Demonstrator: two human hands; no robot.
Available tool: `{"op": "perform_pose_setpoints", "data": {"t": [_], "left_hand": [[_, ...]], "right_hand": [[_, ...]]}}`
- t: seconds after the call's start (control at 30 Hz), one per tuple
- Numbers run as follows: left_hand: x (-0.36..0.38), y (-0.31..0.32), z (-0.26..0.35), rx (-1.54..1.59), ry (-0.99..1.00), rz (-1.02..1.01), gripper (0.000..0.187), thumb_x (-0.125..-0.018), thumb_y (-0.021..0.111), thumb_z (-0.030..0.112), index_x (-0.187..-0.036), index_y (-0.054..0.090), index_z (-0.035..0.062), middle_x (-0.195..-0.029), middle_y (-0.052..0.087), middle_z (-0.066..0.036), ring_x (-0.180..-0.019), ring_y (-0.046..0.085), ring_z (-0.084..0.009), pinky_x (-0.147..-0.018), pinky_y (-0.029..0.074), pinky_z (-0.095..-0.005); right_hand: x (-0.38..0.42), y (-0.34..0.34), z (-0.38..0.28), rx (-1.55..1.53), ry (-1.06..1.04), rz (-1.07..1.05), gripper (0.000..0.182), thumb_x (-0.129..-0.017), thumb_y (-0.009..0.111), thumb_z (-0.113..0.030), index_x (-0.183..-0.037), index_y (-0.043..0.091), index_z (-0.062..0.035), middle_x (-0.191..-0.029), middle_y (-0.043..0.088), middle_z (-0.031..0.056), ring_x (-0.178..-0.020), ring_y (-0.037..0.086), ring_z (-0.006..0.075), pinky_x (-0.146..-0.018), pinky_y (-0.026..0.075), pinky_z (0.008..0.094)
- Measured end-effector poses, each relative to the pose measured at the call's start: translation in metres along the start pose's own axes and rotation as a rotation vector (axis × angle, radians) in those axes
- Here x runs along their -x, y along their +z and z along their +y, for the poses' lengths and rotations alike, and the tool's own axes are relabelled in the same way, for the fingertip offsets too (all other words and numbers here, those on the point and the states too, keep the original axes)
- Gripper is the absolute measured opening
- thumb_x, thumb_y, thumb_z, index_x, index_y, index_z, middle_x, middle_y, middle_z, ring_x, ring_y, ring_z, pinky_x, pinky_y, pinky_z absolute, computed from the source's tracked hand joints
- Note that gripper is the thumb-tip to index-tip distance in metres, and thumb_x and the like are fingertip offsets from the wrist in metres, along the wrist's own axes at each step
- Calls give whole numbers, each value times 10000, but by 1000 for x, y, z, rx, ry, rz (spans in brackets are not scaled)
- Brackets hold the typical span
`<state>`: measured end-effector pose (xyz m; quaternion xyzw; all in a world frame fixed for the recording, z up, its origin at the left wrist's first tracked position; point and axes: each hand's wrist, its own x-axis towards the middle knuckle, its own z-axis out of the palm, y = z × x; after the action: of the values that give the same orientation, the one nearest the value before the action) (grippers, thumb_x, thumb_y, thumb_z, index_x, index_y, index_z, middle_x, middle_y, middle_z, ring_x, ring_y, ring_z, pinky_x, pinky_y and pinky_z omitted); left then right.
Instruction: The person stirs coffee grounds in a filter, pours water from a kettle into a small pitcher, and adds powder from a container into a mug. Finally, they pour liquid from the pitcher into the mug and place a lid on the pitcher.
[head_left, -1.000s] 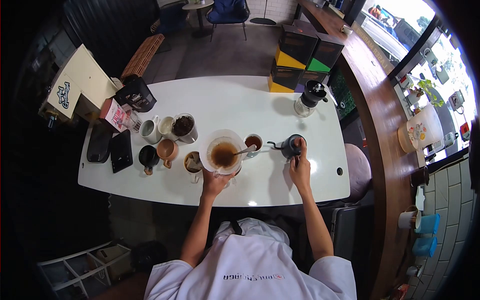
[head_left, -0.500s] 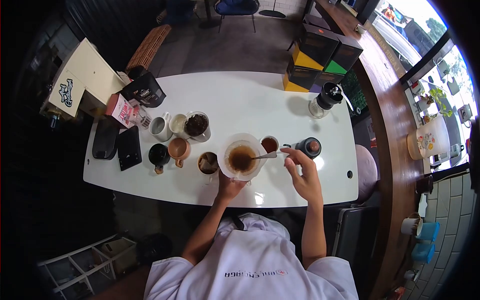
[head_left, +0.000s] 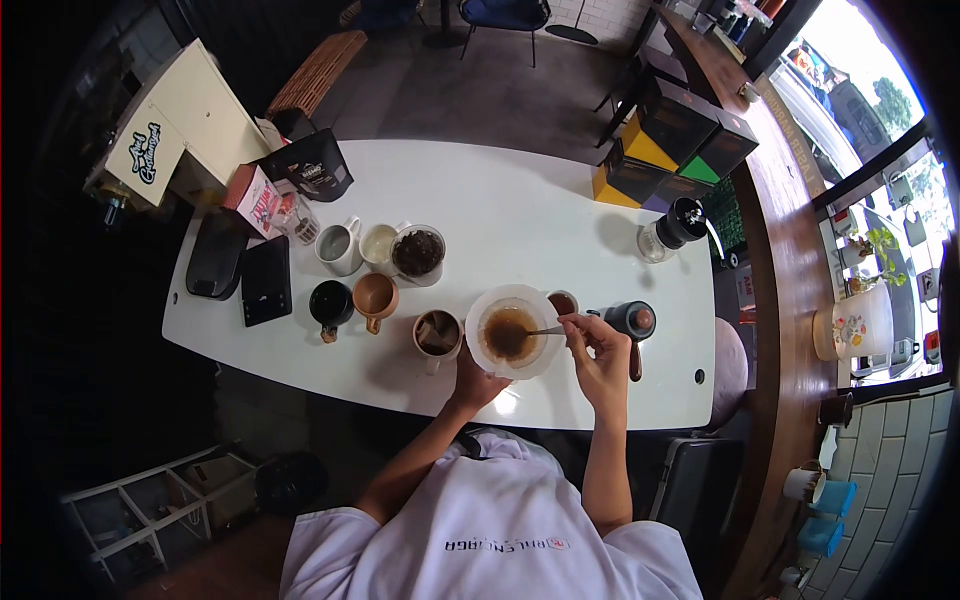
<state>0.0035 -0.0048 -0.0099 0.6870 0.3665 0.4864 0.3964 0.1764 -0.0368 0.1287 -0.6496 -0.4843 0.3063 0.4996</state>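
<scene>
A white cone-shaped coffee dripper with a filter and brown liquid in it is held up over the table's near side. My left hand is closed around its lower left side, the fingertips partly hidden beneath. Dipping into the liquid is a metal spoon, its handle pinched between the thumb and fingers of my right hand. Partly hidden behind the dripper stands a cup of reddish-brown liquid. Beside my left hand sits a mug with a brownish, folded-looking thing inside.
A dark pot with a brown knob stands right of my right hand. Several mugs and a container of dark contents are grouped left. A hand grinder and stacked boxes stand at the back right of the white table.
My right hand has moved in from the right and closed on the spoon handle, which earlier rested untouched in the dripper. The whole view has shifted slightly.
</scene>
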Motion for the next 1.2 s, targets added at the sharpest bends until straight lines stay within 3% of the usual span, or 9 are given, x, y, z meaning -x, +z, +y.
{"op": "perform_pose_setpoints", "data": {"t": [0.23,0.47,0.73,1.0,1.07,1.2], "left_hand": [[3,6,-15,8,16,17,747,-612,874,106,-1259,517,-2,-1201,595,-168,-1131,588,-323,-991,455,-425],[5,2,-13,-48,37,-47,731,-621,874,144,-1252,533,4,-1196,587,-175,-1126,568,-356,-995,423,-451],[-3,-3,-1,-179,119,-52,597,-653,851,236,-1168,629,29,-1187,610,-185,-1128,544,-384,-997,400,-485],[-3,-2,-4,-146,75,-101,596,-643,851,229,-1164,635,34,-1189,620,-178,-1140,550,-380,-1005,409,-484],[-5,-3,0,-119,84,-99,589,-641,850,224,-1157,638,34,-1186,624,-175,-1134,555,-381,-1004,412,-486],[-6,-4,2,-167,123,-81,586,-629,849,210,-1152,644,42,-1189,626,-173,-1130,558,-382,-1006,414,-488]], "right_hand": [[6,6,-28,195,-280,47,180,-868,666,34,-1024,736,-24,-729,594,81,-615,543,134,-556,417,269],[11,11,-21,159,-113,57,133,-886,661,1,-1000,727,21,-720,626,95,-614,592,130,-580,451,270],[19,21,-21,188,-137,208,114,-893,659,-9,-978,726,27,-691,617,93,-581,584,127,-562,440,273],[30,28,-4,175,-111,266,99,-887,650,-6,-941,722,33,-649,602,99,-526,556,122,-533,421,271],[31,32,-7,158,-140,379,99,-894,643,-8,-933,719,43,-648,604,99,-524,555,113,-525,417,270],[34,33,-3,200,-133,308,105,-902,638,-13,-927,717,51,-649,611,98,-532,562,105,-523,417,269]]}}
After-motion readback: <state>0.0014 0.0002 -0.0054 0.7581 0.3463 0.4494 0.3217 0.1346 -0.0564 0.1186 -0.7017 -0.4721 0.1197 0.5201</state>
